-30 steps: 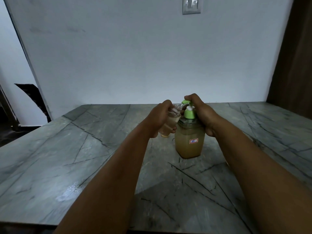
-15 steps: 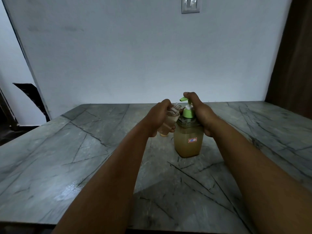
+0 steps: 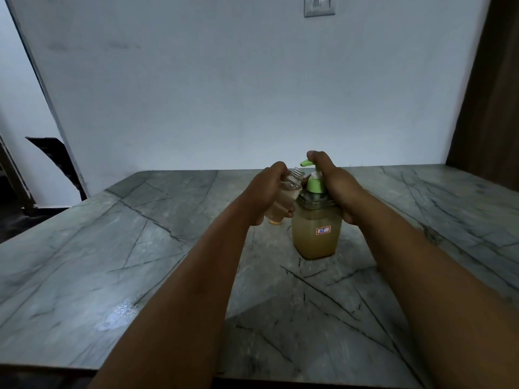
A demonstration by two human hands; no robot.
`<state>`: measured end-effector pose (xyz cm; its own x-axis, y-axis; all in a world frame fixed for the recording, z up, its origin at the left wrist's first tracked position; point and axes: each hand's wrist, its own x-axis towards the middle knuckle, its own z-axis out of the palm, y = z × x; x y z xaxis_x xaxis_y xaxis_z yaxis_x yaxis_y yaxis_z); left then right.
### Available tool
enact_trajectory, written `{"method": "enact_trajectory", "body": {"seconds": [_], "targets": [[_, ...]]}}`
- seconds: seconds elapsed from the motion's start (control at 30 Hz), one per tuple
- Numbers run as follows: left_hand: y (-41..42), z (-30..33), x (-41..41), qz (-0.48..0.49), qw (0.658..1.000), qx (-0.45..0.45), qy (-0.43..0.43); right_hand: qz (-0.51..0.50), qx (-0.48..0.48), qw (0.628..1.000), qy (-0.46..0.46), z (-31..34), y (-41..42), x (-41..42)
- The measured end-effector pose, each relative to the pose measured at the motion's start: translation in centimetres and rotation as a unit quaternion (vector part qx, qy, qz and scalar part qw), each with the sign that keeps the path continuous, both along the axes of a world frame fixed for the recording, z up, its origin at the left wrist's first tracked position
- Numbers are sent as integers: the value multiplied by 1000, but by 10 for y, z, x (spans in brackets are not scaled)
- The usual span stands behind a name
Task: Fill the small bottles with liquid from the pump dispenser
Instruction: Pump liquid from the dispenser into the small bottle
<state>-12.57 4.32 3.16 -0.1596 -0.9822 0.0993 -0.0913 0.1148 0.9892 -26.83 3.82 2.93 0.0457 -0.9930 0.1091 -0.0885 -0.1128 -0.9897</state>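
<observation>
Scene dim, bluish cast. Soft glare patch on surface (image 3: 123,313) at lower left. Forearm shadows fall across near part of surface. Wall (image 3: 224,94) edges bowed by wide-angle lens. Focus acceptable throughout.

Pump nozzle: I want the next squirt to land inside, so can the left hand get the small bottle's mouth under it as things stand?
Probably yes. The left hand holds the small bottle tilted, its open mouth just below and beside the nozzle, with nothing between them.
</observation>
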Motion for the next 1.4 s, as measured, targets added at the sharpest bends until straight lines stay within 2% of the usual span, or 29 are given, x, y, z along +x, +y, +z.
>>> {"method": "enact_trajectory", "body": {"seconds": [0.2,0.7,0.93,1.23,1.4], "targets": [[1,2,-1,-1,1000,-1,-1,15,12,999,-34,1,2,-1],[1,1,0,-3,1000,-6,-2,-3,-2,1000,2,2,2,0],[1,1,0,-5,1000,-4,-2,22,20,999,-36,2,3,-1],[1,2,0,-4,1000,-8,-3,-20,-19,999,20,3,-3,-1],[1,0,-1,-6,1000,-5,-1,-17,-21,1000,10,-4,-5,-2]]}}
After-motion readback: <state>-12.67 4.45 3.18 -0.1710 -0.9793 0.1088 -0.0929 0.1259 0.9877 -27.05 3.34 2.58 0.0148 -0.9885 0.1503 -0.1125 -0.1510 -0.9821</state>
